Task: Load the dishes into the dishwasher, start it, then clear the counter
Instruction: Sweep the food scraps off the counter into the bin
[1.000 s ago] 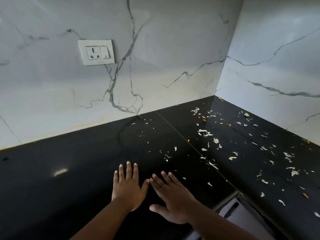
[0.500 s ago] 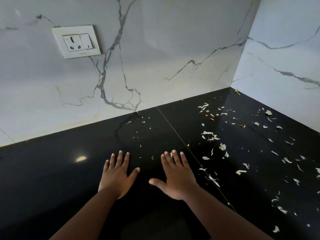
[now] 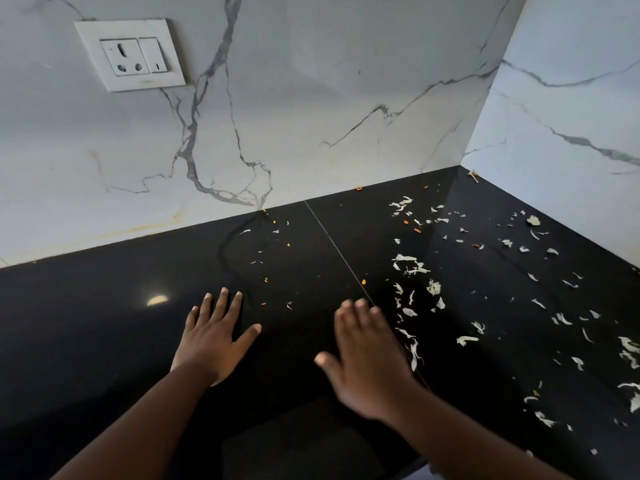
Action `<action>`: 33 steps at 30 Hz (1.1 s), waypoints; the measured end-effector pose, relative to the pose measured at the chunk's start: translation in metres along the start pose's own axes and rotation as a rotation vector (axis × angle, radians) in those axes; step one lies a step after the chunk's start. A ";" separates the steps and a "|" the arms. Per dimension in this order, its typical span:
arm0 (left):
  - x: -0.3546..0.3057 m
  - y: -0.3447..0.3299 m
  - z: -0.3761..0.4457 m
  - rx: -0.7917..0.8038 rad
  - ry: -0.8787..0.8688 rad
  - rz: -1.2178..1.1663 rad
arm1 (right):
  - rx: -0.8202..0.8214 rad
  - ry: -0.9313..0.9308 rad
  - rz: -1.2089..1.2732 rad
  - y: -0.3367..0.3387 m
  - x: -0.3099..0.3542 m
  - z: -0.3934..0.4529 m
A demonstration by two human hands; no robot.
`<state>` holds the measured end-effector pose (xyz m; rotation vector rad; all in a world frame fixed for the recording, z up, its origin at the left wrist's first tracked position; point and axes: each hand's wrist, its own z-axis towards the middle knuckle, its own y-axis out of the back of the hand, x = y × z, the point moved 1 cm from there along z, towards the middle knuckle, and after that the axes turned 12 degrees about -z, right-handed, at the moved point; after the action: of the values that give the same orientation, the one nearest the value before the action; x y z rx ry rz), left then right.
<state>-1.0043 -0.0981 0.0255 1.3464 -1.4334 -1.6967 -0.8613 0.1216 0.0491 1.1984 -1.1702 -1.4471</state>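
Black polished stone made up the glossy countertop (image 3: 104, 323), mirror-smooth, with a thin straight seam (image 3: 337, 252) running diagonally toward the corner. White marble-patterned wall panels (image 3: 346, 81) with grey veins rose behind and to the right. A white rectangular plastic socket plate (image 3: 131, 54) sat flush on the back wall. Pale, curled vegetable scraps (image 3: 412, 266), thin and papery, lay scattered over the counter's right part, mixed with small orange bits (image 3: 417, 231). The left hand (image 3: 211, 337) lay flat on bare stone, fingers spread, holding nothing. The right hand (image 3: 370, 362), slightly blurred, was open and empty, palm down, fingertips at the seam just beside the nearest scraps. Compared with half a second earlier, the hands were wider apart, and the right one had shifted toward the scraps.
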 end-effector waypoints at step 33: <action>0.014 0.010 0.038 -0.141 0.429 -0.128 | -0.006 0.554 0.101 -0.017 0.097 0.140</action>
<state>-1.0456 -0.0982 0.0280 1.6276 -0.9862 -1.4372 -1.0132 0.0457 0.0304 1.3967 -0.8251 -0.9504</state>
